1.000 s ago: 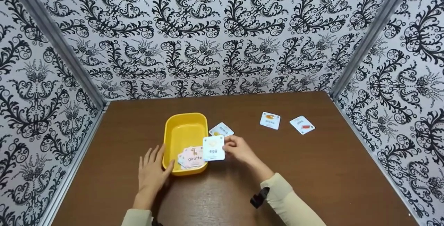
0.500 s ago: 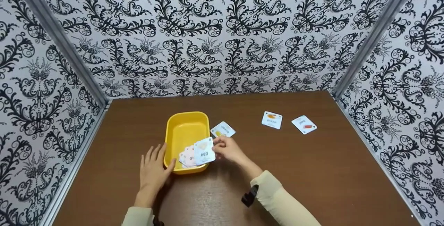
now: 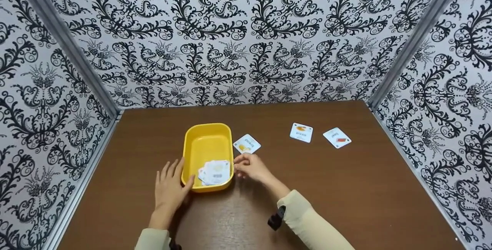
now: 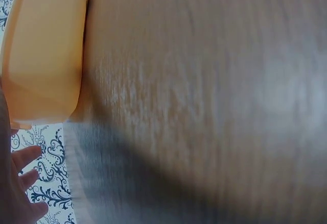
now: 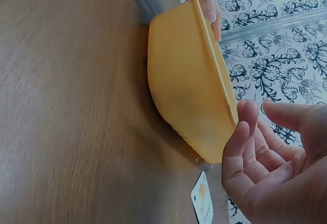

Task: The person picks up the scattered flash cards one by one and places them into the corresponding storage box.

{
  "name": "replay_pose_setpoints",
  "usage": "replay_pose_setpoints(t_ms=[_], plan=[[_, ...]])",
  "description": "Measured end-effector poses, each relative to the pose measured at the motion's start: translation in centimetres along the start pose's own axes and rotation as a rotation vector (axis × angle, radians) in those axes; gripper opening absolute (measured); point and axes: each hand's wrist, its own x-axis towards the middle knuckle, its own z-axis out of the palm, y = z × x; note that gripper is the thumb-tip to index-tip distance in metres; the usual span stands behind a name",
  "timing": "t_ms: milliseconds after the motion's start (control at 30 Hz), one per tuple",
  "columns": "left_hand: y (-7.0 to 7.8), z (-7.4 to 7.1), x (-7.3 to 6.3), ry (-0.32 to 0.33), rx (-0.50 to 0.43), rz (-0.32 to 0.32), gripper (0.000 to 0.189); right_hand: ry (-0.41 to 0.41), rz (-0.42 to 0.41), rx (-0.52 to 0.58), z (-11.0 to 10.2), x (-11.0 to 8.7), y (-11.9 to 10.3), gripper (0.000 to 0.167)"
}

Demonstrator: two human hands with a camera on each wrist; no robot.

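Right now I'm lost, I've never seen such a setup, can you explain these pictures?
There's no machine, just a person's bare left hand and right hand. The wide view comes from a camera on the head, the close views from one on each wrist. On the brown table stands a yellow tray holding several cards. One loose card lies beside it, a second card and a third card farther right. The left hand touches the tray's rim; the right hand is beside the tray, holding nothing.
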Motion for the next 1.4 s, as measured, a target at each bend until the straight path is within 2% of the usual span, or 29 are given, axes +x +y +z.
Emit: replay_pose_setpoints(t_ms=[167, 300, 467, 600, 800, 933, 1067, 1167, 1300, 1400], plan=[[-0.1, 0.0, 0.0, 0.001, 0.008, 0.001, 0.072, 0.011, -0.019, -0.021, -0.4, 0.1, 0.8, 0.024], [-0.1, 0.1, 0.0, 0.008, 0.010, 0.006, 0.072, 0.035, -0.002, -0.032, -0.9, 0.2, 1.2, 0.022], [-0.2, 0.3, -0.1, 0.030, 0.005, 0.013, 0.071, 0.101, 0.031, -0.062, -1.6, 0.5, 1.5, 0.019], [-0.3, 0.3, -0.1, 0.033, 0.003, 0.009, 0.071, 0.171, 0.011, -0.104, -2.1, 0.9, 1.8, 0.016], [-0.2, 0.3, 0.0, 0.005, 0.000, -0.005, 0.072, 0.274, -0.096, -0.283, -3.2, 1.6, 2.5, 0.015], [-0.1, 0.3, 0.0, 0.021, -0.002, -0.001, 0.070, 0.295, -0.118, -0.433, -4.1, 2.2, 3.3, 0.017], [0.1, 0.1, -0.1, 0.033, -0.002, 0.002, 0.070, 0.251, -0.157, -0.609, -5.2, 2.7, 4.0, 0.025], [0.1, 0.0, -0.1, 0.023, 0.002, -0.001, 0.070, 0.159, -0.172, -0.720, -5.8, 2.7, 4.4, 0.034], [0.1, 0.0, -0.1, 0.015, 0.002, -0.006, 0.071, 0.016, -0.120, -0.857, -6.3, 2.5, 4.9, 0.047], [0.1, 0.1, -0.1, 0.018, -0.007, -0.005, 0.071, -0.022, -0.092, -0.934, -6.4, 2.5, 4.9, 0.049]])
